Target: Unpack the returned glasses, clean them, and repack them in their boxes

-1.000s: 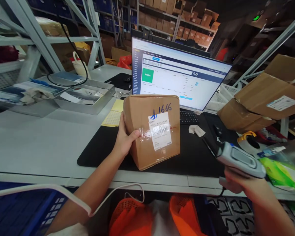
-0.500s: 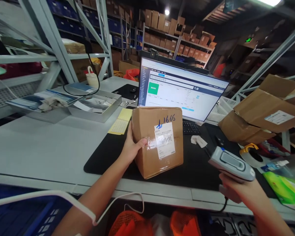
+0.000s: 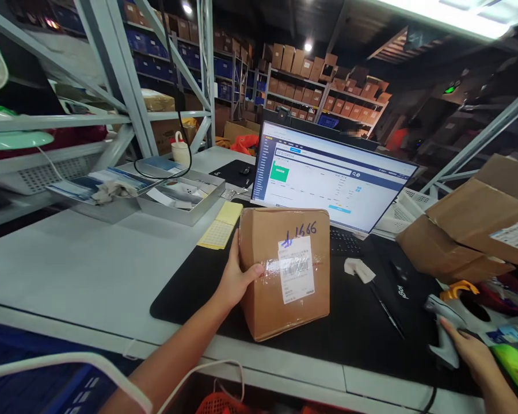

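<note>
My left hand [image 3: 239, 279] grips the left side of a taped cardboard box [image 3: 265, 310], its thumb on the front face. The box stands slightly tilted above or on the black desk mat [image 3: 190, 287]; its underside is hidden. A white printed label [image 3: 297, 276] and blue handwriting are on the face toward me. At the right, my right hand [image 3: 468, 345] is closed on a grey barcode scanner [image 3: 446, 339], low over the mat's right end. Some of its fingers are hidden.
Behind the box a monitor [image 3: 328, 167] and a keyboard [image 3: 345, 244] stand. A pen [image 3: 386, 310] and crumpled paper [image 3: 359, 269] lie on the mat. Open cartons [image 3: 453, 230] and a tape roll [image 3: 470, 307] are at right. A grey tray [image 3: 198, 213] and yellow notes [image 3: 218, 230] sit left.
My right hand has moved right and down with the scanner, which has turned. My left hand still holds the box. The view has shifted, and text now shows in the monitor's search bar.
</note>
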`<state>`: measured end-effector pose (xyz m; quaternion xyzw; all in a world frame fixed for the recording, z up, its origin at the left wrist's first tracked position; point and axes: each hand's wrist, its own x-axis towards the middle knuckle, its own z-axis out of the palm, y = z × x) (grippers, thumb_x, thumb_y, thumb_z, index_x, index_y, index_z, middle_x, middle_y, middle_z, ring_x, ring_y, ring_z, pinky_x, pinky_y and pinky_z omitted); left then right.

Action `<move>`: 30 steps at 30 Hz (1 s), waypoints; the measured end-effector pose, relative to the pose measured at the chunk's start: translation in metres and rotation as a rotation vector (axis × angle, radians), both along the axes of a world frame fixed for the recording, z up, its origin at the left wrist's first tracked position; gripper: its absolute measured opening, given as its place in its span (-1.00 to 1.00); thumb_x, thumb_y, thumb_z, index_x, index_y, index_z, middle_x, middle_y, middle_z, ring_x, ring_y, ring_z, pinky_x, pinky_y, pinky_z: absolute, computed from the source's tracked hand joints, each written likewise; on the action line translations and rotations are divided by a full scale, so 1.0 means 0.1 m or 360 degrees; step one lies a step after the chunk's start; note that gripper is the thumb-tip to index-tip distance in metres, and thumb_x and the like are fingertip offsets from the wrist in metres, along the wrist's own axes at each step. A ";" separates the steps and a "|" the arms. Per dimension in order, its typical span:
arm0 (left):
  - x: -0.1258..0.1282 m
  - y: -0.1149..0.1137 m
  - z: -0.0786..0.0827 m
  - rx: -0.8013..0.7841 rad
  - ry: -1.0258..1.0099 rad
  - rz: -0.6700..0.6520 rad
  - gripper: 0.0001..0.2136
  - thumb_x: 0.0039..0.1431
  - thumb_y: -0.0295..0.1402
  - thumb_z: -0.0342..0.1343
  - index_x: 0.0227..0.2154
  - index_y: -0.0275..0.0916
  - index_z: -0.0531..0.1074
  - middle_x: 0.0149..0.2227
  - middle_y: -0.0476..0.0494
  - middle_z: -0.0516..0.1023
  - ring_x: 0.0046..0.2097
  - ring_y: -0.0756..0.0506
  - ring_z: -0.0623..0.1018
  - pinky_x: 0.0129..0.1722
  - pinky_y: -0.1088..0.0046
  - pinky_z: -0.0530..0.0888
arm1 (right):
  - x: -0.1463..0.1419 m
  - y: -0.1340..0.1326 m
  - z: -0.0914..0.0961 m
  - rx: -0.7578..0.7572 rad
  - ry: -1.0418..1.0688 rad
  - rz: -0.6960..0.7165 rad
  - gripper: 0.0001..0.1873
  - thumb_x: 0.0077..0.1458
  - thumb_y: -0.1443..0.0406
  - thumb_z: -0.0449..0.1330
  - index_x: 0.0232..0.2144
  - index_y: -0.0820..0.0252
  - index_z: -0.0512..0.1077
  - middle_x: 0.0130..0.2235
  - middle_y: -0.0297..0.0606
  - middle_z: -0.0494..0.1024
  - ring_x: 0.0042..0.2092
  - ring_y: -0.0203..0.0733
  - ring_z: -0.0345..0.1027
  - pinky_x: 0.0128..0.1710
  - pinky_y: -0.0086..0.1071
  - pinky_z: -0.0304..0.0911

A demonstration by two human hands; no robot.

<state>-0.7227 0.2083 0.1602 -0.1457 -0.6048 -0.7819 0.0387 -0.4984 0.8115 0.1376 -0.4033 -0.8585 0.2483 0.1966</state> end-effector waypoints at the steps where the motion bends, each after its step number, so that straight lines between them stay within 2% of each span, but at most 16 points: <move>1: -0.01 0.00 -0.01 0.0014 -0.0009 0.0003 0.12 -0.07 0.10 0.35 0.45 -0.06 -0.15 0.49 -0.22 -0.04 0.50 -0.37 -0.10 0.47 0.03 -0.06 | 0.06 0.06 -0.02 0.0014 -0.0172 -0.0114 -0.57 -0.31 -0.18 0.28 -0.72 -0.03 0.36 -0.67 -0.15 0.35 -0.56 0.30 0.43 -0.40 0.22 0.34; 3: -0.02 0.00 -0.04 0.0041 -0.0034 0.0011 0.10 -0.07 0.11 0.35 0.45 -0.03 -0.13 0.49 -0.19 -0.04 0.50 -0.36 -0.08 0.46 0.06 -0.01 | 0.13 0.10 -0.03 0.0110 -0.0407 -0.0351 -0.55 -0.25 -0.23 0.23 -0.73 -0.10 0.30 -0.66 -0.14 0.29 -0.51 0.35 0.44 -0.37 0.22 0.30; 4: -0.02 0.00 -0.05 0.0052 -0.0046 0.0016 0.09 -0.07 0.11 0.35 0.44 -0.02 -0.11 0.49 -0.19 -0.02 0.49 -0.37 -0.06 0.46 0.06 0.02 | 0.13 0.07 -0.02 0.0221 -0.0395 -0.0400 -0.56 -0.19 -0.23 0.20 -0.72 -0.14 0.27 -0.63 -0.10 0.29 -0.46 0.38 0.46 -0.36 0.21 0.28; 6: 0.00 -0.01 -0.06 0.0059 -0.0064 0.0018 0.06 -0.06 0.10 0.34 0.43 -0.01 -0.08 0.48 -0.18 0.00 0.48 -0.37 0.00 0.44 0.06 0.08 | 0.04 -0.11 0.04 0.0414 -0.0265 -0.0340 -0.59 -0.06 -0.20 0.13 -0.67 -0.16 0.27 -0.53 0.02 0.38 -0.30 0.42 0.50 -0.30 0.19 0.28; 8: 0.01 -0.01 -0.06 0.0061 -0.0069 0.0016 0.04 -0.06 0.09 0.35 0.43 0.01 -0.05 0.47 -0.17 0.03 0.47 -0.38 0.04 0.43 0.04 0.10 | -0.18 -0.42 0.14 0.0426 -0.0130 -0.0078 -0.61 0.04 -0.14 0.08 -0.58 -0.08 0.38 -0.37 0.13 0.51 -0.15 0.39 0.51 -0.14 0.16 0.33; 10: 0.03 -0.02 -0.05 0.0072 -0.0075 0.0006 0.04 -0.09 0.07 0.37 0.42 0.03 -0.02 0.46 -0.15 0.06 0.46 -0.41 0.08 0.41 0.01 0.15 | -0.49 -0.83 0.24 0.0329 -0.0050 0.0255 -0.60 0.07 -0.09 0.07 -0.42 0.04 0.49 -0.19 0.09 0.60 -0.05 0.26 0.50 0.01 0.07 0.35; 11: 0.03 -0.02 -0.05 0.0079 -0.0078 0.0008 0.03 -0.11 0.07 0.38 0.41 0.04 0.01 0.46 -0.13 0.07 0.45 -0.42 0.09 0.40 0.01 0.18 | -0.66 -1.05 0.29 0.0297 0.0008 0.0368 -0.60 0.05 -0.05 0.09 -0.39 0.09 0.51 -0.17 0.06 0.61 -0.04 0.20 0.50 0.05 0.03 0.35; 14: -0.01 -0.04 -0.03 0.0096 -0.0096 0.0026 -0.04 -0.12 0.07 0.37 0.36 0.06 0.12 0.41 -0.10 0.18 0.41 -0.43 0.17 0.33 0.03 0.33 | -1.21 -1.65 0.35 0.0215 0.0013 0.0928 -0.60 0.14 0.02 0.13 -0.24 0.18 0.57 -0.10 -0.02 0.62 -0.02 0.10 0.50 0.09 -0.03 0.34; 15: -0.03 -0.05 -0.03 0.0101 -0.0109 0.0026 -0.07 -0.12 0.08 0.37 0.33 0.06 0.16 0.38 -0.09 0.24 0.39 -0.43 0.22 0.29 0.05 0.38 | -1.39 -1.80 0.34 0.0195 0.0019 0.1039 -0.63 0.18 0.06 0.13 -0.20 0.20 0.57 -0.09 -0.02 0.62 -0.01 0.09 0.50 0.09 -0.01 0.34; 17: -0.07 -0.06 -0.03 0.0116 -0.0156 0.0002 -0.11 -0.14 0.09 0.35 0.29 0.04 0.22 0.29 -0.12 0.38 0.30 -0.45 0.36 0.18 0.04 0.49 | -1.73 -2.03 0.30 0.0171 0.0057 0.1116 -0.67 0.24 0.09 0.16 -0.17 0.18 0.57 -0.08 -0.09 0.62 0.02 0.02 0.49 0.12 -0.07 0.34; 20: -0.10 -0.09 -0.02 0.0130 -0.0266 -0.0062 -0.11 -0.18 0.10 0.35 0.27 0.00 0.26 0.05 -0.18 0.58 0.10 -0.46 0.55 -0.02 -0.01 0.59 | -2.17 -2.19 0.19 0.0178 0.0097 0.1145 -0.63 0.28 0.09 0.21 0.00 0.20 0.49 0.06 -0.12 0.53 0.05 -0.04 0.45 0.10 -0.04 0.36; 22: -0.09 -0.10 -0.02 0.0128 -0.0303 -0.0087 -0.10 -0.20 0.09 0.35 0.26 -0.03 0.27 -0.07 -0.18 0.63 0.03 -0.45 0.59 -0.08 -0.01 0.61 | -2.39 -2.22 0.12 0.0210 0.0108 0.1146 -0.59 0.30 0.10 0.21 0.08 0.21 0.42 0.12 -0.12 0.47 0.08 -0.03 0.42 0.08 -0.02 0.39; 26: -0.07 -0.11 -0.04 0.0140 -0.0297 -0.0090 -0.07 -0.23 0.09 0.37 0.27 -0.04 0.27 -0.01 -0.21 0.62 0.00 -0.44 0.60 -0.14 0.05 0.62 | -2.62 -2.21 -0.01 0.0316 0.0077 0.1117 -0.54 0.31 0.11 0.19 0.14 0.22 0.39 0.21 -0.03 0.41 0.18 0.05 0.35 0.18 0.08 0.28; 30: -0.06 -0.14 -0.06 0.0159 -0.0370 -0.0114 -0.01 -0.28 0.06 0.42 0.29 -0.11 0.25 0.03 -0.27 0.60 -0.06 -0.40 0.63 -0.13 0.08 0.60 | -2.67 -2.23 -0.17 0.0422 0.0007 0.1018 -0.47 0.36 0.14 0.07 0.22 0.40 0.34 0.30 0.19 0.31 0.32 0.20 0.17 0.29 0.13 0.06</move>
